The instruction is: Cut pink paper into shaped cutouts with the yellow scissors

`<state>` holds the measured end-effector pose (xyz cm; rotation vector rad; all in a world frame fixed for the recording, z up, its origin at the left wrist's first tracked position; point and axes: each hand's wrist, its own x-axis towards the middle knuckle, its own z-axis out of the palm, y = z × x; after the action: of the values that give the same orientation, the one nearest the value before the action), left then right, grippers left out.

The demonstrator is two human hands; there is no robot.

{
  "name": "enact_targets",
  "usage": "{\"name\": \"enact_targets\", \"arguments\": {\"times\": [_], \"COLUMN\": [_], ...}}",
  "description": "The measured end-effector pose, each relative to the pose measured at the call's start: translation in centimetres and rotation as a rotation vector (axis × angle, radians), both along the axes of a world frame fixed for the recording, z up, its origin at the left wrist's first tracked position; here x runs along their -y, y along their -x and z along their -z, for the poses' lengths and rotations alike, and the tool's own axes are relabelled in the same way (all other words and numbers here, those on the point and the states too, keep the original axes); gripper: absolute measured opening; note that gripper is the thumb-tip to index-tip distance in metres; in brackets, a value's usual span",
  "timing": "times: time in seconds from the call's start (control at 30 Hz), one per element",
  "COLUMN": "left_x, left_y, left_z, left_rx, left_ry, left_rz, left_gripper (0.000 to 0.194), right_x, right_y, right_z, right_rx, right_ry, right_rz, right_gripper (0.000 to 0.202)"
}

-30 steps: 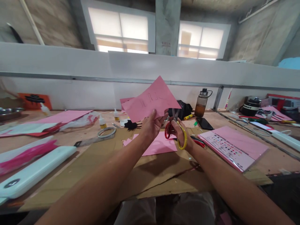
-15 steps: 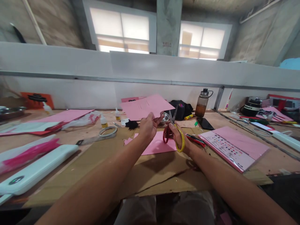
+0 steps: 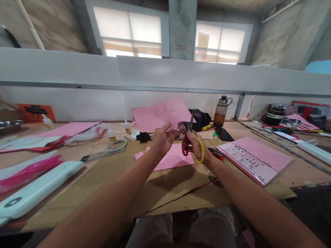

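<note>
Cardboard [image 3: 168,193] below, paper [image 3: 152,119] apparently pinched between left fingers [image 3: 165,127], scissors [image 3: 202,151] gripped in right fingers [image 3: 190,138].

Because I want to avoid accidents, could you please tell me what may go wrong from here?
The scissors in the right hand have blades near the left hand, so a slip might nick a finger. The raised pink sheet is held in the air, so it could bend and make a cut stray.

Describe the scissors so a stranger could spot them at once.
On the table lies brown cardboard. Above it, the right hand holds the scissors. One handle loop is red, the other yellow, setting them apart from the pink sheet near their blades.
</note>
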<state>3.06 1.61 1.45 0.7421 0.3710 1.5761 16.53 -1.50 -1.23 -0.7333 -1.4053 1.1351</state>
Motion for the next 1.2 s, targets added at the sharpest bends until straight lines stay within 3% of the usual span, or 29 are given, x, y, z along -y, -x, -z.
{"name": "enact_targets", "arguments": {"times": [0.23, 0.43, 0.63, 0.8, 1.0, 1.2], "left_x": [0.3, 0.0, 0.2, 0.4, 0.2, 0.3], "left_y": [0.2, 0.0, -0.4, -0.4, -0.3, -0.4], "left_z": [-0.1, 0.2, 0.2, 0.3, 0.4, 0.3], "left_rx": [-0.034, -0.03, -0.04, -0.053, -0.06, -0.027], "left_ry": [0.041, -0.007, -0.041, -0.056, -0.072, -0.002], "left_rz": [0.053, 0.061, 0.057, 0.06, 0.065, 0.063], "left_gripper": [0.005, 0.013, 0.005, 0.016, 0.018, 0.021], "right_x": [0.5, 0.3, -0.4, -0.7, -1.2, -0.5], "right_y": [0.1, -0.2, -0.4, -0.6, -0.1, -0.3], "right_z": [-0.3, -0.3, 0.7, 1.2, 0.9, 0.6], "right_rx": [0.015, 0.055, 0.039, 0.047, 0.067, 0.109], "right_ry": [-0.02, -0.058, -0.046, -0.032, -0.033, -0.037], "right_rz": [-0.004, 0.034, 0.07, 0.085, 0.112, 0.114], "right_gripper": [0.04, 0.042, 0.04, 0.031, 0.049, 0.049]}}
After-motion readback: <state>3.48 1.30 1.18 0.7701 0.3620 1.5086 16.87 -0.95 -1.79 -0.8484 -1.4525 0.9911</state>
